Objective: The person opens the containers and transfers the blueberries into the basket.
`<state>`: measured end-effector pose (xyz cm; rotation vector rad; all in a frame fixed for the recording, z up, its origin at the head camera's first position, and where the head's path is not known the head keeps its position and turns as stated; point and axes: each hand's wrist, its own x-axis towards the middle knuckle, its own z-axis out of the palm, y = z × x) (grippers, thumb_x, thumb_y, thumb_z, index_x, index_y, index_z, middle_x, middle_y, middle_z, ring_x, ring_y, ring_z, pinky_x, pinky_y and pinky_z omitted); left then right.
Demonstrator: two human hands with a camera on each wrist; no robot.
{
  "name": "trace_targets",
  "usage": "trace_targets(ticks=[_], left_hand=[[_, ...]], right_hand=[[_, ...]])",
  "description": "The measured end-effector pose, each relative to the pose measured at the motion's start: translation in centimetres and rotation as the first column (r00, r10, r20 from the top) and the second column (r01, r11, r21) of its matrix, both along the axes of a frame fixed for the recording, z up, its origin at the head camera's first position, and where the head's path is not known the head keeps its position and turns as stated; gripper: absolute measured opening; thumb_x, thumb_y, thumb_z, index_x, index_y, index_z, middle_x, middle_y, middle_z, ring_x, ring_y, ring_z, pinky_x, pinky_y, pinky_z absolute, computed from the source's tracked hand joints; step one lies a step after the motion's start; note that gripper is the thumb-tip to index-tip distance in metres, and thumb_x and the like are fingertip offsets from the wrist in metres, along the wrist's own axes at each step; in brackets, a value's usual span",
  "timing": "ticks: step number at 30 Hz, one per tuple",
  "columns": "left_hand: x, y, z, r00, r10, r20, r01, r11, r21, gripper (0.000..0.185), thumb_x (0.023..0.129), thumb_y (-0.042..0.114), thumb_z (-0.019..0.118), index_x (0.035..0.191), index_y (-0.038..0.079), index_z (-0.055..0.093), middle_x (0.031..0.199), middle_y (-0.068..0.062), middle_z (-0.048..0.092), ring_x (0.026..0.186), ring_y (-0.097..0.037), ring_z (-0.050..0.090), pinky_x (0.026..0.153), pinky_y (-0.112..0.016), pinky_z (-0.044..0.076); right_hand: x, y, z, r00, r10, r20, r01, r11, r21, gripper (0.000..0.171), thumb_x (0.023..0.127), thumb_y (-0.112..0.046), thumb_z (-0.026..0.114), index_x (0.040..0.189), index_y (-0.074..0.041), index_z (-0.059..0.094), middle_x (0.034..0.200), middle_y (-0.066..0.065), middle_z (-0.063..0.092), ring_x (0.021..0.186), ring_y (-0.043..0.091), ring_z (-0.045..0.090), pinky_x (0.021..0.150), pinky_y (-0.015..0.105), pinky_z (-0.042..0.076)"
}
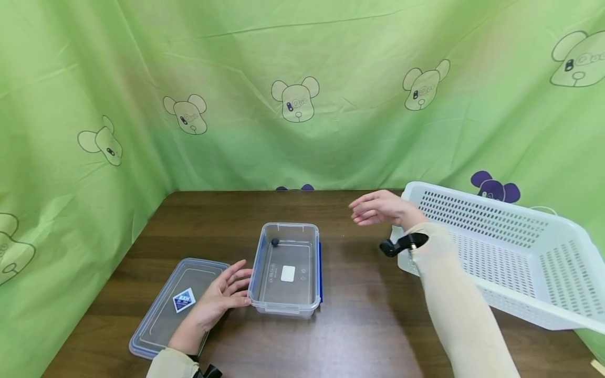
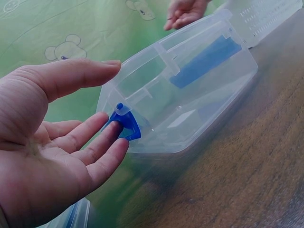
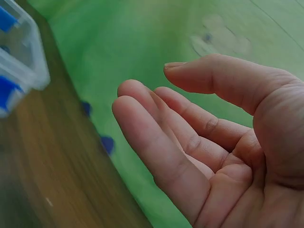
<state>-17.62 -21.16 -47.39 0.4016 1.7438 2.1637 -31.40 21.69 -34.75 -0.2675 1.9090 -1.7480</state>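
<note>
Left hand [image 1: 222, 298] fingers relaxed, touching clear box [image 1: 286, 270] centre frame; right hand [image 1: 378, 208] empty, spread. Box looks light, rigid, slick; grip by rim.

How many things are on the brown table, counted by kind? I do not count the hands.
Clear plastic box: 1
Clear lid with blue rim, lying flat beside the box: 1
White perforated basket: 1
Small dark ball inside the box: 1
Total: 4
</note>
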Motion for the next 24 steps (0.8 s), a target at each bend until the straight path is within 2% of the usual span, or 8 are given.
trace_targets(ticks=[4, 8, 11, 14, 16, 19, 24], left_hand=[[-0.1, 0.0, -0.1, 1.000, -0.004, -0.008, 0.004, 1.000, 0.005, 0.097, 0.081, -0.007, 0.076, 0.153, -0.012, 0.010, 0.142, -0.024, 0.042, 0.117, -0.011, 0.057, 0.096, -0.028, 0.049], [0.0, 0.0, -0.1, 1.000, -0.002, -0.007, 0.002, 1.000, 0.006, 0.097, 0.081, -0.007, 0.076, 0.153, -0.012, 0.010, 0.142, -0.024, 0.042, 0.117, -0.011, 0.057, 0.096, -0.028, 0.050], [0.1, 0.0, -0.2, 1.000, -0.005, -0.006, 0.005, 1.000, 0.005, 0.097, 0.081, -0.007, 0.076, 0.153, -0.011, 0.010, 0.142, -0.026, 0.041, 0.116, -0.011, 0.057, 0.095, -0.028, 0.050], [0.2, 0.0, -0.2, 1.000, -0.004, -0.004, 0.004, 1.000, 0.006, 0.097, 0.081, -0.007, 0.076, 0.153, -0.011, 0.010, 0.142, -0.025, 0.041, 0.116, -0.011, 0.057, 0.095, -0.028, 0.050], [0.2, 0.0, -0.1, 1.000, -0.002, -0.005, 0.002, 1.000, 0.007, 0.097, 0.081, -0.007, 0.076, 0.153, -0.011, 0.010, 0.142, -0.025, 0.042, 0.116, -0.011, 0.057, 0.095, -0.028, 0.050], [0.2, 0.0, 0.0, 1.000, -0.001, -0.005, 0.001, 1.000, 0.012, 0.098, 0.081, -0.008, 0.076, 0.153, -0.012, 0.010, 0.141, -0.023, 0.043, 0.116, -0.011, 0.058, 0.095, -0.028, 0.050], [0.2, 0.1, 0.0, 1.000, -0.002, -0.011, 0.002, 1.000, 0.016, 0.098, 0.080, -0.007, 0.076, 0.152, -0.013, 0.009, 0.140, -0.022, 0.044, 0.116, -0.011, 0.057, 0.095, -0.028, 0.050]], right_hand=[[-0.4, -3.7, -0.7, 0.999, 0.051, -0.001, -0.051, 0.998, 0.039, 0.027, 0.095, 0.006, 0.054, 0.120, 0.016, 0.058, 0.094, 0.021, 0.071, 0.084, 0.024, 0.071, 0.086, 0.043, 0.056], [-0.6, -7.1, -1.7, 0.995, 0.097, 0.030, -0.098, 0.994, 0.055, 0.036, 0.095, 0.006, 0.054, 0.127, 0.022, 0.049, 0.095, 0.022, 0.071, 0.089, 0.028, 0.071, 0.091, 0.047, 0.053], [-0.6, -9.4, -2.5, 0.990, 0.126, 0.062, -0.130, 0.989, 0.072, 0.040, 0.095, 0.007, 0.054, 0.130, 0.024, 0.045, 0.097, 0.023, 0.071, 0.092, 0.030, 0.070, 0.095, 0.050, 0.049], [-0.6, -11.7, -3.4, 0.985, 0.151, 0.084, -0.160, 0.982, 0.104, 0.042, 0.096, 0.005, 0.054, 0.132, 0.024, 0.043, 0.105, 0.030, 0.068, 0.096, 0.033, 0.070, 0.097, 0.051, 0.048], [-0.6, -13.2, -3.9, 0.982, 0.159, 0.100, -0.172, 0.976, 0.132, 0.042, 0.096, 0.003, 0.054, 0.132, 0.023, 0.045, 0.113, 0.037, 0.063, 0.098, 0.034, 0.069, 0.096, 0.048, 0.050], [-0.6, -15.1, -4.6, 0.980, 0.155, 0.126, -0.176, 0.968, 0.181, 0.041, 0.096, 0.001, 0.055, 0.131, 0.021, 0.048, 0.122, 0.040, 0.058, 0.098, 0.035, 0.069, 0.091, 0.043, 0.054], [-0.6, -17.2, -5.4, 0.980, 0.116, 0.164, -0.153, 0.959, 0.238, 0.036, 0.097, 0.001, 0.054, 0.129, 0.017, 0.052, 0.118, 0.037, 0.061, 0.098, 0.037, 0.069, 0.085, 0.039, 0.057]])
